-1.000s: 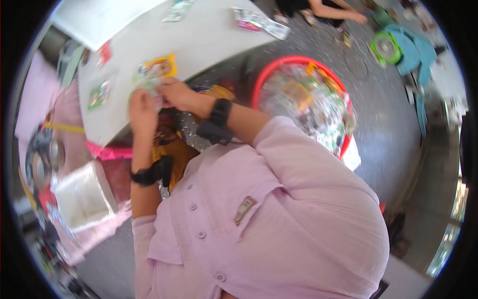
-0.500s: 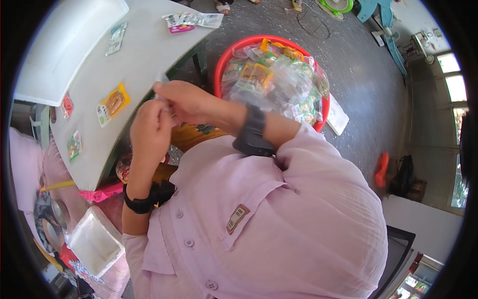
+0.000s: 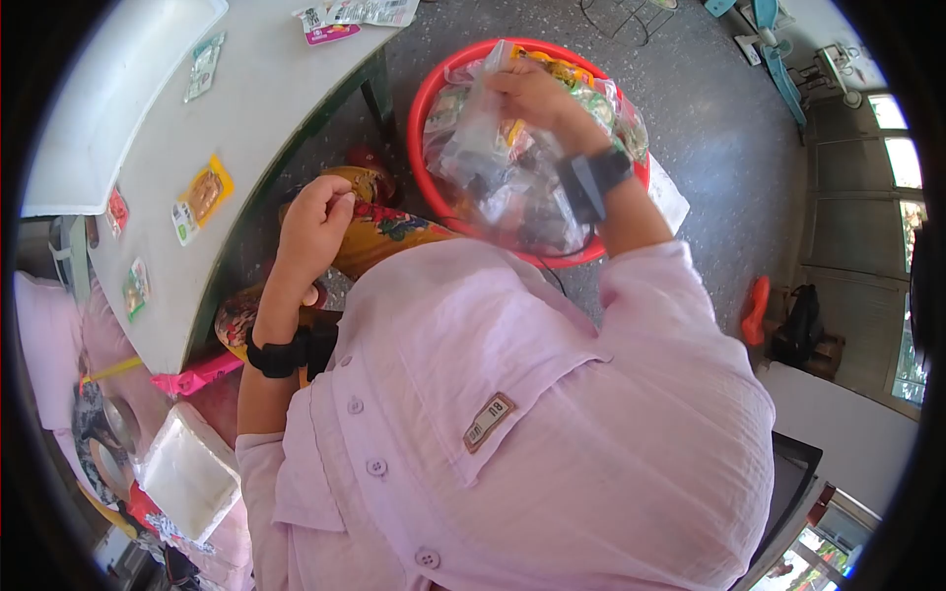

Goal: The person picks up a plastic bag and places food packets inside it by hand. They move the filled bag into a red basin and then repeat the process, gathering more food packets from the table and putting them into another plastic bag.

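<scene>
My right hand [image 3: 540, 94] is over the red basin [image 3: 421, 158], its fingers closed on a clear plastic bag [image 3: 485, 108] that hangs slightly blurred above the packets. Close to the table's edge, above the patterned cloth on my lap, my left hand [image 3: 315, 225] has its fingers curled and pressed together; anything in them is too small to tell. Many clear bags and coloured packets fill the basin. On the table [image 3: 246, 128] lie a yellow packet [image 3: 205, 194], a green-and-white packet [image 3: 136, 287], a red packet [image 3: 117, 211] and a silvery packet [image 3: 204, 67].
A white tub [image 3: 108, 108] stands on the table at the upper left, with more packets [image 3: 370, 12] at the far edge. A white foam box [image 3: 192, 473] is at the lower left. Orange footwear [image 3: 756, 310] and a black bag [image 3: 800, 325] are on the floor at right.
My hands, together by the table's edge before, are now apart. My right hand has moved right and up over the basin with a clear bag; my left stays near the table. The view has shifted slightly.
</scene>
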Tool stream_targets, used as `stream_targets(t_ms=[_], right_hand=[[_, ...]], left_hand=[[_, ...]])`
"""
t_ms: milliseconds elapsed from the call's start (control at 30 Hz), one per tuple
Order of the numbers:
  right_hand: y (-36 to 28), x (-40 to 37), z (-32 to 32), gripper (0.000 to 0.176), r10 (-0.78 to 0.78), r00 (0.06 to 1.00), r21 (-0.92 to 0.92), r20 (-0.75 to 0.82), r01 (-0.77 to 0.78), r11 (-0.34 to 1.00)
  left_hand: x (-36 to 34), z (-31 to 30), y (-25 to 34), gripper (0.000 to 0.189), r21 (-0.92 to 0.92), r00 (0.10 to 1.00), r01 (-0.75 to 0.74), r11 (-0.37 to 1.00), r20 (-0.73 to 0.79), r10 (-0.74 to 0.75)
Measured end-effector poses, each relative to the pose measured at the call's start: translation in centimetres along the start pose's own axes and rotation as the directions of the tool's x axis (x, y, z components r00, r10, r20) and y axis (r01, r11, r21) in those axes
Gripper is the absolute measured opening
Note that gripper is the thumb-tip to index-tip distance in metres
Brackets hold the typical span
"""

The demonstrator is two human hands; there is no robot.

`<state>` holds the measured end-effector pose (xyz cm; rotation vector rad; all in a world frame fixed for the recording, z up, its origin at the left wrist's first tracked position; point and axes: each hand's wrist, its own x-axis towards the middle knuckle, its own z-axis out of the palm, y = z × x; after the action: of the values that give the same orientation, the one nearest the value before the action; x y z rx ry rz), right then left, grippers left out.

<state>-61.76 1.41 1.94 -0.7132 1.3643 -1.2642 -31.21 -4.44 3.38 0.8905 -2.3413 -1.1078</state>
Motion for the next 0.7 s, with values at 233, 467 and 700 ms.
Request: stream_targets(t_ms=[233, 467, 700], right_hand=[[-1.8, -0.8, -7.4, 0.019, 0.103, 0.994, -0.632, 0.042, -0.054, 0.774], [6.9, 1.3, -16.6, 0.020, 0.314, 0.947, -0.998, 0.060, 0.049, 0.042], [14.2, 4.1, -18.4, 0.019, 0.061, 0.994, -0.983, 0.086, 0.095, -0.156]], left_hand=[[-2.1, -0.3, -4.0, 0.012, 0.039, 0.984, 0.175, 0.984, -0.023, -0.174], [-4.2, -0.3, -7.2, 0.014, 0.070, 0.963, 0.268, 0.961, -0.056, -0.264], [-6.0, 0.1, -8.8, 0.013, -0.060, 0.936, 0.341, 0.938, -0.066, -0.345]])
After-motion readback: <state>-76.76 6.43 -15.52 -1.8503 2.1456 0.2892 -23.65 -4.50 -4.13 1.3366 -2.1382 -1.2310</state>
